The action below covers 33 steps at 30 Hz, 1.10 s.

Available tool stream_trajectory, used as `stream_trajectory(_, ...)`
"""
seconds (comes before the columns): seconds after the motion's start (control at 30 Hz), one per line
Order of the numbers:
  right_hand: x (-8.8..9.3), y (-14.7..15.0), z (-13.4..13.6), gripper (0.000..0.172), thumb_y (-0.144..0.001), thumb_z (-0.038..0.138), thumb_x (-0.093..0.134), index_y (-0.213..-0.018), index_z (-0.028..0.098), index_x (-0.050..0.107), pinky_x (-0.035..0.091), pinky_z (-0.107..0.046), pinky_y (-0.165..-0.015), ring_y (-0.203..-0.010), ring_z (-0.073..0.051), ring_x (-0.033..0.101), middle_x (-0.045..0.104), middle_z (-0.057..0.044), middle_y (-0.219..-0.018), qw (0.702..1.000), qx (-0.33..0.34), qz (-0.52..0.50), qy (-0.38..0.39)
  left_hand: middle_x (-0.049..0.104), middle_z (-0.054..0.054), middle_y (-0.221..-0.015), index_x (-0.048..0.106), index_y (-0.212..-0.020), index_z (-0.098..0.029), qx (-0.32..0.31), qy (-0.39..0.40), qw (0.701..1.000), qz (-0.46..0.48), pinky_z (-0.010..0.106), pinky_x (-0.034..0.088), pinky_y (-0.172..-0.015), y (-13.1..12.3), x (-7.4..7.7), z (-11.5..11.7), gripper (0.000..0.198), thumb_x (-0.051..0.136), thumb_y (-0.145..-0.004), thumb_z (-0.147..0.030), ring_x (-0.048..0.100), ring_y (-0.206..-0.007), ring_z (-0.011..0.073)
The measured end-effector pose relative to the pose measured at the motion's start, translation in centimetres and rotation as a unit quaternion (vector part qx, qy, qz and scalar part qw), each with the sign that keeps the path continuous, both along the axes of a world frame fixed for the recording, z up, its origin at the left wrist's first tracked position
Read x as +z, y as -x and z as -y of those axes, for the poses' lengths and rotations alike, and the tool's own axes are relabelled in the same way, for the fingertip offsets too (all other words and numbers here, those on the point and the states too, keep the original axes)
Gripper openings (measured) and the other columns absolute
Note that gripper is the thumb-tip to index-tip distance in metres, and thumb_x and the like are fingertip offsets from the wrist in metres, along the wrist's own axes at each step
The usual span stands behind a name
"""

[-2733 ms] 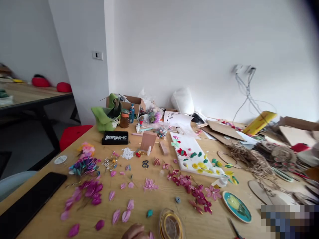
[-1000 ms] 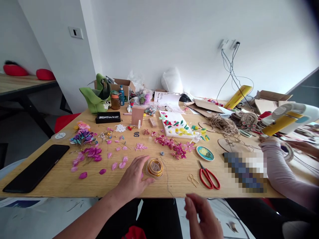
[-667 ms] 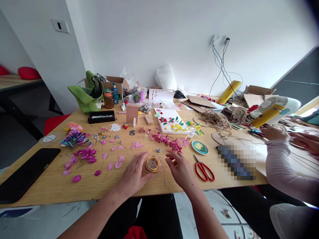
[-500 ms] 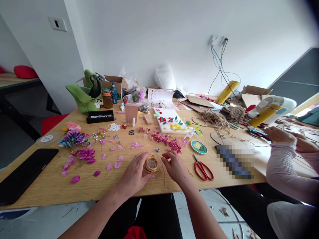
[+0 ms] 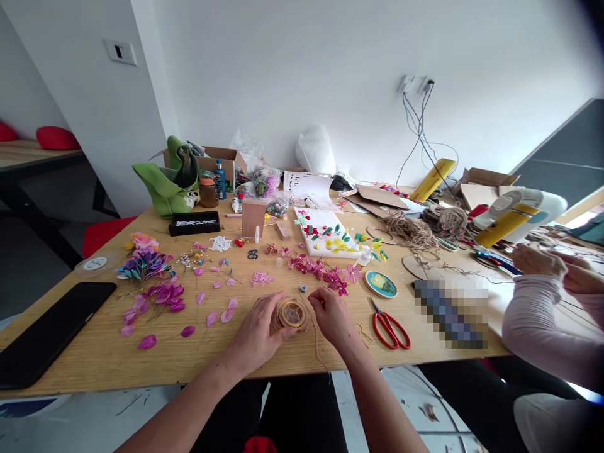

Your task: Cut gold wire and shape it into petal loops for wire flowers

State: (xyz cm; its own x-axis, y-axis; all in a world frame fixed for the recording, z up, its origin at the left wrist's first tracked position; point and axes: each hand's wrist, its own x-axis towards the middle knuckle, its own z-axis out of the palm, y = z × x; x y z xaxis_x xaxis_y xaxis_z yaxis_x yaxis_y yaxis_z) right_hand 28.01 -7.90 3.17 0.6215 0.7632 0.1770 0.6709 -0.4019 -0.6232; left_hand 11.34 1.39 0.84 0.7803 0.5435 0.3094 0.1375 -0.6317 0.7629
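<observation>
Has brought the right hand [image 5: 333, 314] up from below the table edge, its place a second ago, to the 3 o'clock rim of the gold wire spool [image 5: 291, 313]. Fingers curled there, touching; cannot tell whether pinching the wire. Keeps the left hand [image 5: 257, 330] cupped round the 9 o'clock side, fingers clasping the spool. Spool unmoved, near the front edge of the wooden table [image 5: 108, 358]. Red scissors [image 5: 391, 327] at 3 o'clock of the hands, pink petals [image 5: 211, 319] at 9 o'clock, black phone [image 5: 47, 333] further that way. At 12 o'clock, white board [image 5: 328, 233] of flowers; behind, white wall with dangling cables [image 5: 425, 145]. Far out at 3 o'clock, a co-worker's hands [image 5: 542, 261].
</observation>
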Motion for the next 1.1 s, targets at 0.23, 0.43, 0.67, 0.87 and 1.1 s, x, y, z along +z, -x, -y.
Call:
stream_trajectory(0.23,0.1,0.5,-0.4,0.018,-0.085,0.019,0.046,-0.074,0.017,0.059,0.039,-0.028,-0.067,-0.077,-0.02,0.058,0.064,-0.007,-0.08,0.999,-0.015,0.003,-0.033,0.068,0.011,-0.103,0.06,-0.11,-0.017,0.07,0.067,0.995,-0.015,0.034,0.053,-0.075,-0.8,1.8,-1.1,0.026,0.051,-0.087,-0.026,0.065,-0.094,0.022)
stream_trajectory(0.43,0.1,0.5,-0.6,0.018,-0.084,0.017,0.045,-0.071,0.017,0.058,0.038,-0.028,-0.065,-0.073,-0.02,0.058,0.064,-0.007,-0.076,0.999,-0.026,-0.008,-0.044,0.071,0.006,-0.08,0.068,-0.092,-0.016,0.09,0.084,0.992,-0.035,0.03,0.048,-0.065,-2.2,2.5,-1.8,0.016,0.056,-0.081,-0.018,0.064,-0.07,0.0189)
stream_trajectory(0.67,0.5,0.4,-1.0,0.018,-0.084,0.023,0.048,-0.07,0.018,0.056,0.038,-0.027,-0.063,-0.073,-0.02,0.059,0.065,-0.007,-0.076,0.997,-0.035,-0.032,-0.056,0.073,0.007,-0.08,0.07,-0.088,-0.016,0.086,0.132,0.987,-0.033,0.031,0.048,-0.067,-2.9,2.1,-2.3,0.015,0.058,-0.079,-0.019,0.066,-0.071,0.0197)
stream_trajectory(0.87,0.6,0.3,-1.2,0.019,-0.082,0.027,0.047,-0.069,0.018,0.057,0.038,-0.028,-0.063,-0.071,-0.02,0.058,0.064,-0.006,-0.072,0.995,-0.031,-0.05,-0.076,0.073,0.006,-0.076,0.071,-0.081,-0.016,0.065,0.194,0.979,-0.006,0.029,0.051,-0.068,-3.4,1.1,-2.9,0.011,0.061,-0.075,-0.016,0.066,-0.071,0.0188)
stream_trajectory(1.1,0.6,-0.4,0.2,0.025,-0.083,0.036,0.045,-0.083,0.017,0.061,0.045,-0.03,-0.061,-0.07,-0.02,0.059,0.065,-0.007,-0.078,0.988,-0.034,-0.108,-0.103,0.068,0.002,-0.063,0.07,-0.075,-0.014,0.054,0.314,0.948,0.018,0.021,0.044,-0.049,-3.4,1.3,-3.0,0.007,0.066,-0.07,-0.018,0.06,-0.057,0.0134)
